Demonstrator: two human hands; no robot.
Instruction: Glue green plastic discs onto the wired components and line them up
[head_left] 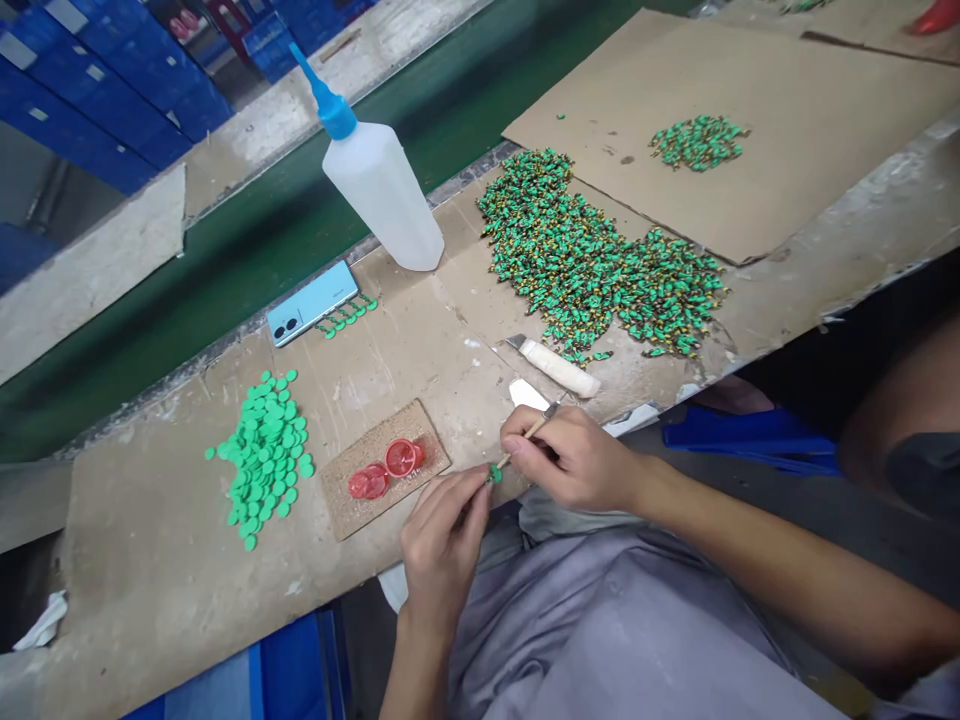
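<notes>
Grey cloth | right fingers: wooden stick | left fingers: green plastic piece

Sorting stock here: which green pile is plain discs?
The pile of flat green discs left of the cork board; the heap and cluster hold yellow-flecked parts.

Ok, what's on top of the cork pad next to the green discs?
Red round plastic pieces lie on the cork pad, some overlapping; the cork directly beneath them is covered, so it can't be seen.

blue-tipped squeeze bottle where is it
In the head view, the white squeeze bottle sits on the far bench edge, between the blue phone and the heap of green parts.
</notes>
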